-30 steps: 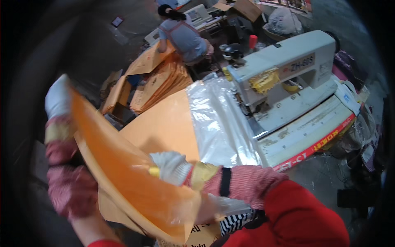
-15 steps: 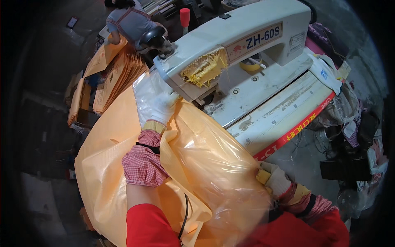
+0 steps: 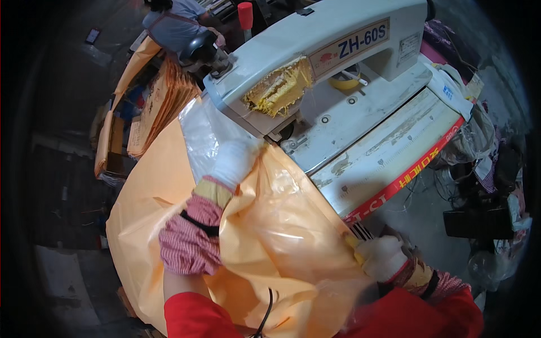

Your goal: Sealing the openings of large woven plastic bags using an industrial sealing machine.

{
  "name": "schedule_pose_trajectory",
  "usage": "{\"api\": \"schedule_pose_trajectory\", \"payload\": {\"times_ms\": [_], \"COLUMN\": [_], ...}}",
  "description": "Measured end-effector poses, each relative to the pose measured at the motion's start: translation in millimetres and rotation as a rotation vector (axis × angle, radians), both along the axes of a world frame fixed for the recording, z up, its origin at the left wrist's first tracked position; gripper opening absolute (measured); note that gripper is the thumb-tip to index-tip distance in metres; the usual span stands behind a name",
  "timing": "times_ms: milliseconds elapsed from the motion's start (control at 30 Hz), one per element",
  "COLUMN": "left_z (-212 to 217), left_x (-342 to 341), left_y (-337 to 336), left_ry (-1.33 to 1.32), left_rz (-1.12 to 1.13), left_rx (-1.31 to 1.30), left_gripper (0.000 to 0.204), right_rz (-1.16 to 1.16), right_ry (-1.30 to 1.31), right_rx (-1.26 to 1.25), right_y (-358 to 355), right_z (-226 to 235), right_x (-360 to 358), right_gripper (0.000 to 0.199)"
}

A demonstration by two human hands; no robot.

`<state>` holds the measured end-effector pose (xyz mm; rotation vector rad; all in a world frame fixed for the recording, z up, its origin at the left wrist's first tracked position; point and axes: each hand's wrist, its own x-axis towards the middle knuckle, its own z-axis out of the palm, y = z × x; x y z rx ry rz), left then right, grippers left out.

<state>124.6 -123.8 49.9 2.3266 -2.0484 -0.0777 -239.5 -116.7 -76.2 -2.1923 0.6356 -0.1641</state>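
Observation:
A large orange woven bag (image 3: 143,219) with a clear plastic liner (image 3: 205,127) drapes in front of a pale grey industrial sewing machine (image 3: 259,65). My left hand (image 3: 236,160), in a white glove with a checked sleeve cover, is closed on the bag beside the machine's needle end; its fingertips are blurred and partly hidden. At the lower right, my right hand (image 3: 384,256), gloved with yellow fingertips, pinches the bag's edge near the front of the machine bed. Between my hands the bag's top edge runs slanting along the bed.
A stack of folded orange bags (image 3: 160,107) lies at the far left, where another person (image 3: 174,25) bends over. On the bed sit a yellow tape roll (image 3: 345,83) and a white cloth (image 3: 451,93). Plastic bags and cloths (image 3: 479,141) clutter the right side.
My left hand has slid to the right and slightly toward me with the bag. My right hand has shifted a little down, still on the edge. The bag's folds have changed.

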Motion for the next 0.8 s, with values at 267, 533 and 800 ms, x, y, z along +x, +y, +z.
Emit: {"api": "schedule_pose_trajectory", "payload": {"times_ms": [267,533,800], "left_z": [27.9,74.4,134.4], "left_x": [103.2,8.1,-207.0], "left_y": [-45.4,0.4,-27.5], "left_ry": [-0.133,-0.650,-0.273], "left_rz": [0.446,-0.126,-0.545], "left_rx": [-0.252,0.072,0.391], "left_gripper": [0.027,0.013,0.031], "right_rz": [-0.025,0.392,0.724], "right_ry": [0.007,0.049,-0.196], "right_rx": [-1.050,-0.481,-0.328], "right_y": [-39.7,-114.0,-176.6], "right_z": [57.2,83.9,67.9], "right_x": [174.0,231.5,240.5], "right_gripper": [0.028,0.015,0.028]}}
